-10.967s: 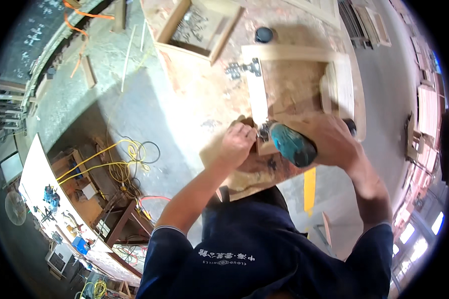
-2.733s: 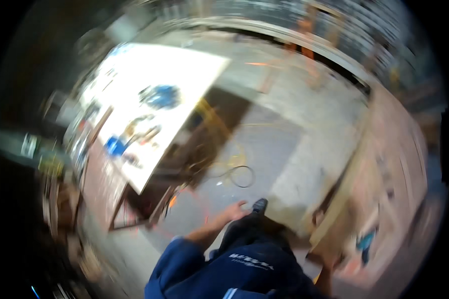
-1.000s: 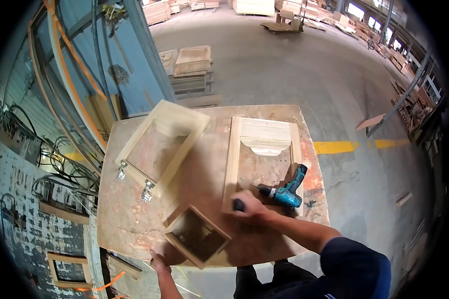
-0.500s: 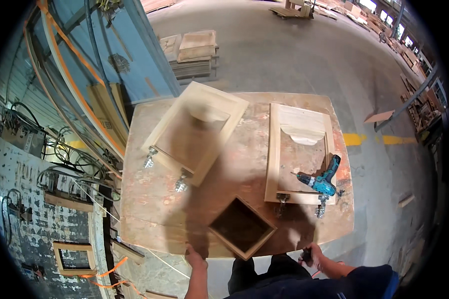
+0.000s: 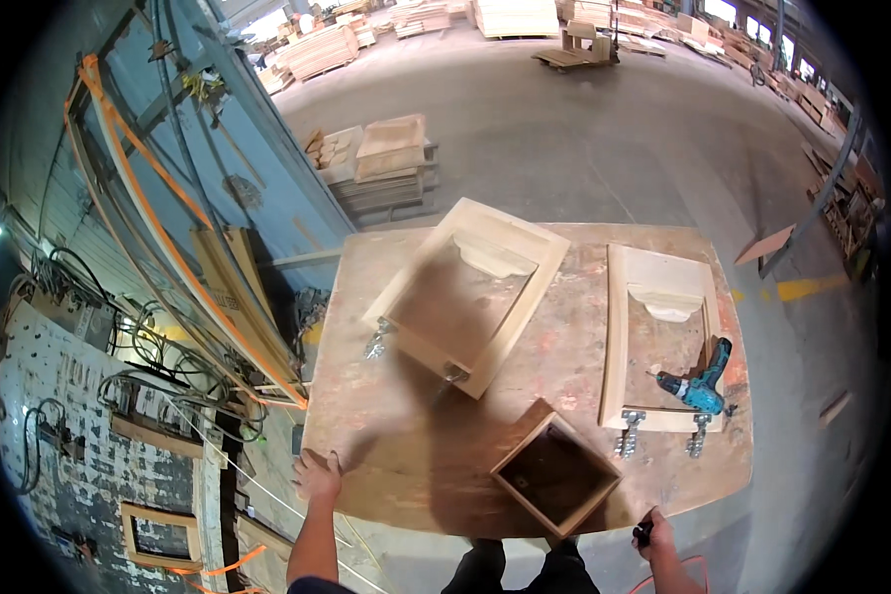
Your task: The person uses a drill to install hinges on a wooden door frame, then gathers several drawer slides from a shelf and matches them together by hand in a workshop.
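My left hand [image 5: 319, 475] lies at the left front corner of the wooden table [image 5: 386, 485], fingers apart, holding nothing. Beyond the front right edge, my right hand [image 5: 660, 542] is closed around a small black object [image 5: 643, 535], mostly covered by the fingers; its kind cannot be made out. Nearest the front edge sits an open wooden box [image 5: 511, 475] with a dark inside, turned cornerwise. Behind it, a pale wooden door frame [image 5: 513, 342] lies slanted, with metal hinges [image 5: 376, 342]. At right, a second door frame [image 5: 617, 337] carries a teal cordless drill [image 5: 703, 394].
Stacked wooden panels [image 5: 391, 148] stand on the floor beyond the table. Left of it are a blue metal column [image 5: 267, 129], tangled black cables [image 5: 148, 337] and a worn machine surface [image 5: 59, 416]. A red hose [image 5: 701, 562] shows beside my right forearm.
My left hand has moved left along the table's edge to its corner. The view has shifted left and up, so the table appears further right. The box and frames keep their places on it.
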`<action>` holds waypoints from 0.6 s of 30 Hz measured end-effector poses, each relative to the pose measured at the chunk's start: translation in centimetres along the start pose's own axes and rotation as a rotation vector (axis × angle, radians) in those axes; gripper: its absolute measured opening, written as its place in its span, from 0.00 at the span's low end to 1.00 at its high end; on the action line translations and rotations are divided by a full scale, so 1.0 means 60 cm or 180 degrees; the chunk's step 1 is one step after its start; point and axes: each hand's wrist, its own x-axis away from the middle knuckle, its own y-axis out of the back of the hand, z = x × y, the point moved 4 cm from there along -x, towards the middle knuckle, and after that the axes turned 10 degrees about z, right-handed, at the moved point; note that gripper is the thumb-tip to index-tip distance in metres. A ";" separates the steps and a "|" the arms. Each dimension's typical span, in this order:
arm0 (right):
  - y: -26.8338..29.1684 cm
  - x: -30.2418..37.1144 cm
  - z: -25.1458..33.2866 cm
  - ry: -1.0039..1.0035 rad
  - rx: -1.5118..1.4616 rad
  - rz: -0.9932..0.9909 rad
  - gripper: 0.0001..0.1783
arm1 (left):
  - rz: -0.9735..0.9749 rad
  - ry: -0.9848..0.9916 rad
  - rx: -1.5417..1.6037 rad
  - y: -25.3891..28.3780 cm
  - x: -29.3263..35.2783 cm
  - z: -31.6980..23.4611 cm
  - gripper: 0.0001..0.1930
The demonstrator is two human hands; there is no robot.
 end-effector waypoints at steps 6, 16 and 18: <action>0.003 -0.053 -0.018 0.0367 -0.0035 -0.0029 0.25 | 0.0328 0.0332 0.0178 -0.080 -0.091 -0.056 0.43; -0.090 -0.088 -0.044 0.0544 -0.0332 -0.0417 0.24 | -0.0091 -0.0461 0.0507 -0.106 -0.283 -0.246 0.37; -0.124 -0.098 -0.050 0.0488 -0.0388 -0.0346 0.24 | -0.0205 -0.0750 0.0453 -0.094 -0.330 -0.292 0.37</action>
